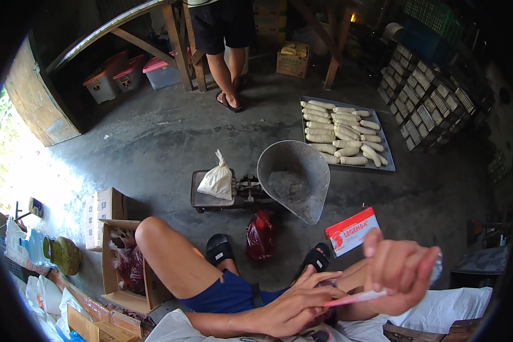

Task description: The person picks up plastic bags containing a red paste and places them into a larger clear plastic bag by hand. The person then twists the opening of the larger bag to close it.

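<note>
Low in front of me, my left hand [303, 302] has its fingers partly extended, pinching the pink end of a thin pink-and-white plastic strip [359, 297]. The strip's other end runs to my right hand [402, 271], whose fingers are curled closed around it. A bit of clear plastic [437, 267] sticks out beyond the right fist. Just past that hand lies a flat red-and-white packet [352, 231] on the floor. Between my feet stands a clear bag of dark red contents [260, 236]. Beyond it, a tied white bag [216, 179] rests on the scale's platform [202, 199].
A metal scoop pan [293, 182] sits on the scale's right side. Farther right is a tray [389, 162] of pale dough rolls [347, 134]. An open carton [122, 299] with red-filled bags stands by my left knee. Stacked baking tins [422, 102] and another person's legs [225, 71] are farther back.
</note>
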The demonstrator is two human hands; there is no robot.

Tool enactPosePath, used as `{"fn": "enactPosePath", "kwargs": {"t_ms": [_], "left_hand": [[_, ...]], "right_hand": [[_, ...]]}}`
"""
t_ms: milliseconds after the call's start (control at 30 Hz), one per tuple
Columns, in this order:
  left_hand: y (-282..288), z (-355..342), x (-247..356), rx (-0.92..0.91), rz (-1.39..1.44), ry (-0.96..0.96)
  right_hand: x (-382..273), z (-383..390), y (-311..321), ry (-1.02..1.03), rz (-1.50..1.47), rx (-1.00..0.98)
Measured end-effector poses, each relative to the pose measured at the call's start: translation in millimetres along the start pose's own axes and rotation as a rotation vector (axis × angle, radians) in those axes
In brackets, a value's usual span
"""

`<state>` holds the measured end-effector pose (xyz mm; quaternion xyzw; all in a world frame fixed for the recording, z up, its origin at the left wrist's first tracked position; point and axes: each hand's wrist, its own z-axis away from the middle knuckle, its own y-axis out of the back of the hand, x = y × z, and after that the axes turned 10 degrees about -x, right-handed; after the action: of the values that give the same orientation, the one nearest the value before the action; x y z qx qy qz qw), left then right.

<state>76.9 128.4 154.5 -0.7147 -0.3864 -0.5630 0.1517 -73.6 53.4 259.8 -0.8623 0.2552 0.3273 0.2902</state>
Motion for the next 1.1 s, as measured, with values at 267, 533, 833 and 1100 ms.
{"fn": "enactPosePath", "kwargs": {"t_ms": [267,533,833,1100], "left_hand": [[7.1,-11.4,-14.0,0.395,0.002,-0.329],[31.7,2.4,-19.3,0.157,-0.320,-0.116],[33.6,15.2,-41.8,-0.220,0.720,0.316],[35.4,-9.8,-94.2,0.275,0.310,0.153]], "right_hand": [[30.3,-16.6,4.3,-0.123,0.399,-0.698],[11.6,-12.5,2.5,0.037,0.594,-0.296],[50.1,-22.5,7.9,-0.349,-0.049,-0.298],[102.3,-12.5,45.1,-0.608,-0.046,-0.247]]}}
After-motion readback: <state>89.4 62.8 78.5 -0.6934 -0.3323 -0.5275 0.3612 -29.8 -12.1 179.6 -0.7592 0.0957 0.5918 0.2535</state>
